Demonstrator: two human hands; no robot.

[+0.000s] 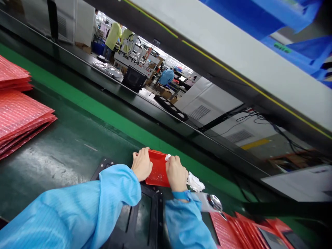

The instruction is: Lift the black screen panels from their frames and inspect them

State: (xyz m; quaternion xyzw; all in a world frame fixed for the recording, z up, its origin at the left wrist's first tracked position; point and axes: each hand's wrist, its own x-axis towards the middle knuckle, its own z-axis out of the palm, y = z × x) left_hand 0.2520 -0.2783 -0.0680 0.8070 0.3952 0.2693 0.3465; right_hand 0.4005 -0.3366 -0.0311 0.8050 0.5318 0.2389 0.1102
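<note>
A small red tray with pale specks on its surface is tilted up above the bench, in front of me. My left hand is closed round its left edge. At the opposite edge, my right hand has its fingers bent against the tray, and a bit of white tissue pokes out by the fingertips. Behind the right wrist lies crumpled white tissue. Under my forearms is a black frame with openings, partly covered by the sleeves.
Stacks of red bubble bags lie at the left. More red bubble bags, some holding dark flat pieces, are at the lower right. A white container with a metal top stands by my right wrist. Overhead runs a shelf with blue bins.
</note>
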